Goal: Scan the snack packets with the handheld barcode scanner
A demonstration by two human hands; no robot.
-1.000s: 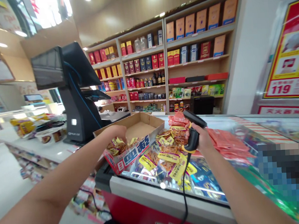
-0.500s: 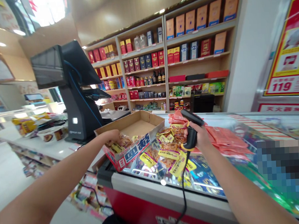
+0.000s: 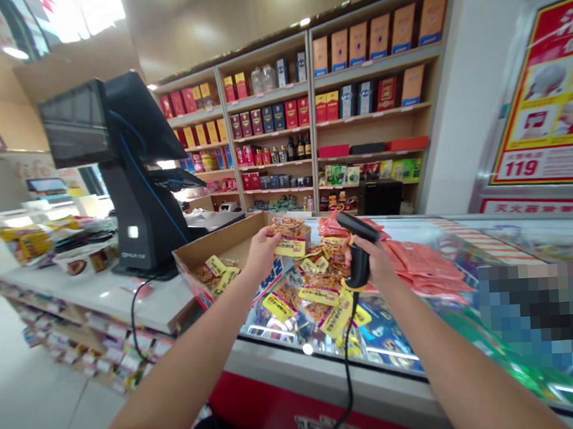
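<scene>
Tall shelving point(image 3: 373, 128) filled with boxes and bottles stands well beyond the fingers point(image 3: 269, 236) of the left hand point(image 3: 257, 259) and of the right hand point(image 3: 381, 261). The glass-topped table point(image 3: 275, 361) lies below both sets of fingers and reaches on past the right ones. A dark register point(image 3: 132, 206) with two screens rises well to the left of the left fingers. Just behind the left fingers, and spreading out to their left, is an open cardboard box point(image 3: 233, 246), with snack packets point(image 3: 217, 272) lying in its left end. Orange-red bags point(image 3: 418, 265) lie flat to the right of the right fingers, while a loose heap of yellow-labelled packets point(image 3: 319, 283) covers the glass between the two hands and nearer the wearer. The right fingers are curled firmly around the grip of a black scanner point(image 3: 359, 259). The left fingers are nearly closed, pinching the left edge of one snack packet point(image 3: 288, 237), raised near the box's right end and apart from the scanner. A thin black cable point(image 3: 348, 358) hangs from the scanner below the right fingers.
</scene>
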